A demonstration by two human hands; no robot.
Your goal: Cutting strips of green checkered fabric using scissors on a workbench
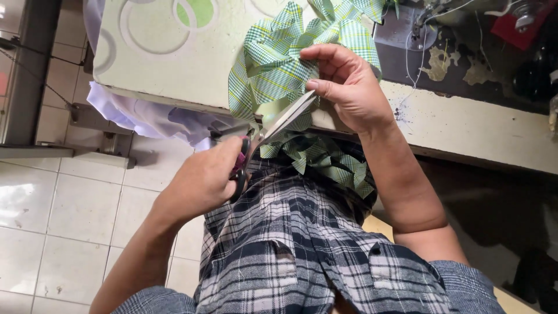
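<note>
Green checked cloth lies bunched up on the far part of the sewing table, and a long piece of it hangs down over the near edge of the table into the person's lap. The cloth has thin yellow and white lines across the green. It is folded and crumpled in many places.

The sewing table is big and pale, with a dark top on the far right side. A cover with round ring shapes lies over its left part. A pale purple cloth hangs down under that cover on the left. The floor on the left has white tiles. The person wears a dark and white plaid shirt, seen near the bottom.

The right hand is on the green cloth at the table edge. Its thumb and fingers pinch a fold of the cloth and hold it up, and the other fingers are curled a little.

The left hand is lower and to the left, just off the table edge. Its fingers are closed around the pink handles of big scissors. The long silver blades point up and to the right, toward the right hand. The blades lie against the green cloth just under the pinched fold. I cannot tell how far the blades are open.
</note>
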